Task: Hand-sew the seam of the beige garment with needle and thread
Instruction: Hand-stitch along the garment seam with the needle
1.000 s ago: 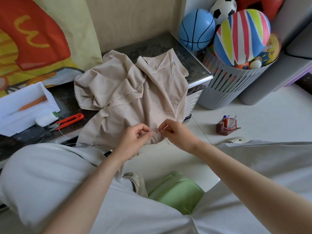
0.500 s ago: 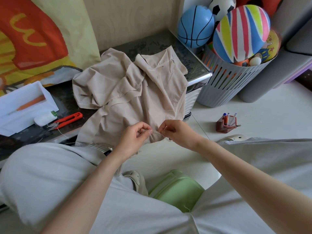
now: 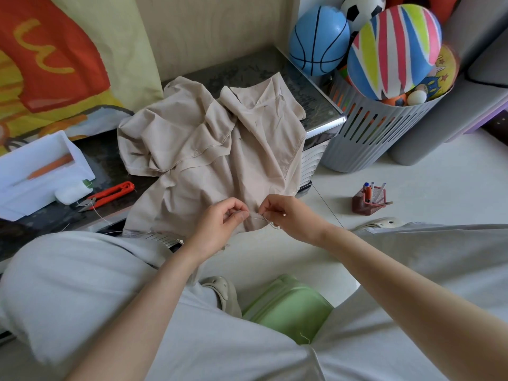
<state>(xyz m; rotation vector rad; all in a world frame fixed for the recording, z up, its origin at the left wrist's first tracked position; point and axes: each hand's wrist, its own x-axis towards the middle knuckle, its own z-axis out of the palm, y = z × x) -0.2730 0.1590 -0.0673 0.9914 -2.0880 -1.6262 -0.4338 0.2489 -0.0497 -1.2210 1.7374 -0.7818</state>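
The beige garment (image 3: 214, 149) lies crumpled on the dark bench (image 3: 110, 166). Its lower edge hangs off the front toward my lap, where both my hands meet on it. My left hand (image 3: 222, 224) pinches that edge between thumb and curled fingers. My right hand (image 3: 288, 215), just beside it, is curled too, fingertips nipped on the needle (image 3: 257, 214). The needle shows only as a thin pale glint between the two hands. The thread is too fine to trace, and my fingers hide the seam.

A grey slatted basket (image 3: 365, 138) on the floor beside the bench holds balls: a blue ball (image 3: 316, 42), a striped ball (image 3: 393, 50) and a black-and-white ball (image 3: 362, 6) cut off at the top edge. Others lower down are mostly hidden.

A white tray (image 3: 41, 171) on the bench, cut off at the left edge, holds an orange stick-like thing (image 3: 52, 166) I cannot identify. Red snips (image 3: 110, 193) lie just beside the tray. A small red pen holder (image 3: 369, 200) on the floor holds a few pens.
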